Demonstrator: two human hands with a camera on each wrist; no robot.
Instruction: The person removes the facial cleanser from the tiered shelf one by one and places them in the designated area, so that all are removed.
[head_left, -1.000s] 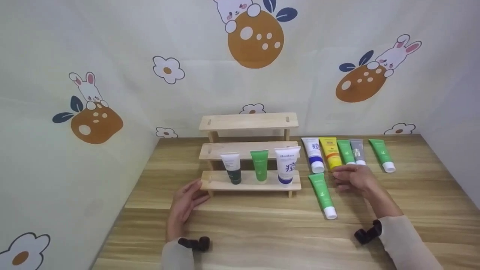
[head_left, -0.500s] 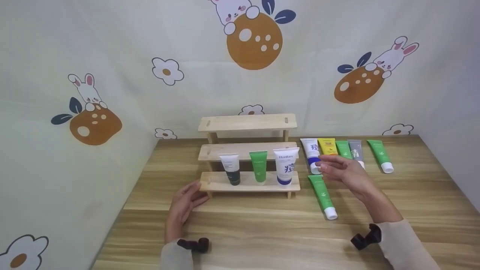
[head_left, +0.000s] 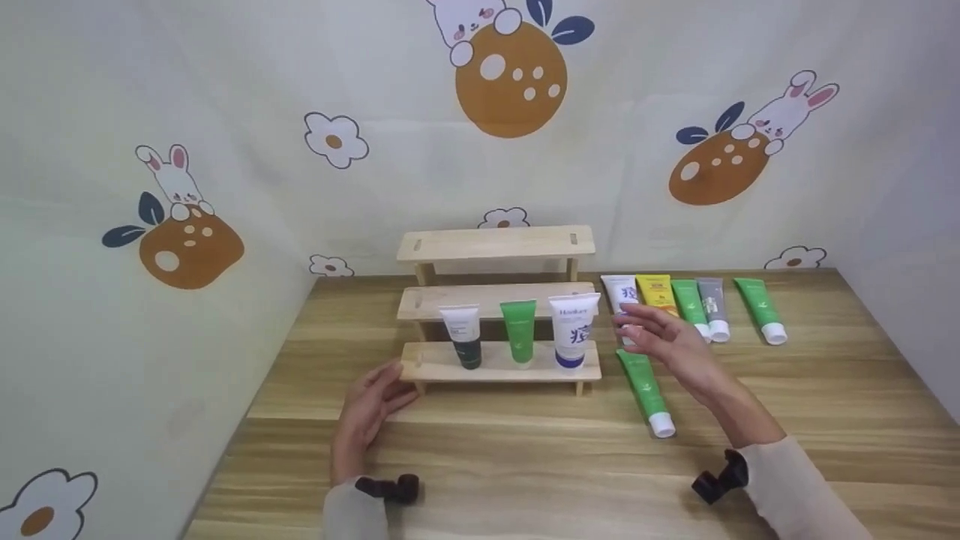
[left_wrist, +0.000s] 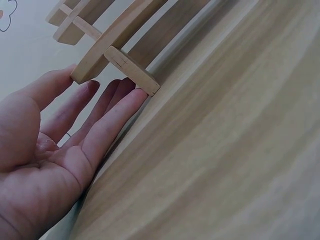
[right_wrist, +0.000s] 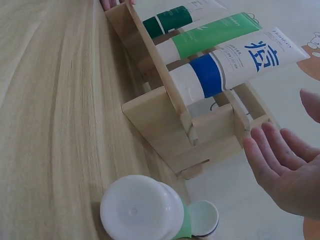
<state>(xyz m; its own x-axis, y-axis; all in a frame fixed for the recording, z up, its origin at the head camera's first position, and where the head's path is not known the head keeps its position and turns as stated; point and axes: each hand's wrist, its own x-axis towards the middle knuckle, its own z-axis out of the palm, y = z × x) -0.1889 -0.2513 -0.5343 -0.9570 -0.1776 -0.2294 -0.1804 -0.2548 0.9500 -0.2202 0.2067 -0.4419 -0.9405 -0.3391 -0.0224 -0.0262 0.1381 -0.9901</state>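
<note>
A three-tier wooden display rack [head_left: 495, 244] stands mid-table. Along its lowest tier, three tubes stand on their caps: a white and dark green one [head_left: 466, 345], a green one [head_left: 519, 330] and a white one with a blue band [head_left: 574, 330]. My left hand [head_left: 371, 405] touches the rack's left end; the thumb [left_wrist: 60, 80] meets the shelf end and fingers reach the leg. To the right of the rack, my right hand [head_left: 679, 349] hovers with relaxed fingers, holding nothing. It partly hides a white and blue tube [head_left: 621, 289] and a yellow tube [head_left: 656, 289].
Further right lie a green tube [head_left: 688, 296], a grey tube [head_left: 715, 307] and another green tube [head_left: 763, 311]. One more green tube [head_left: 649, 394] lies nearer the front, below my right hand. A patterned cloth [head_left: 405, 172] closes off the table's back.
My right hand has risen from beside the yellow tube and moved left toward the rack, its fingers opening out. My left hand and the tubes have stayed put.
</note>
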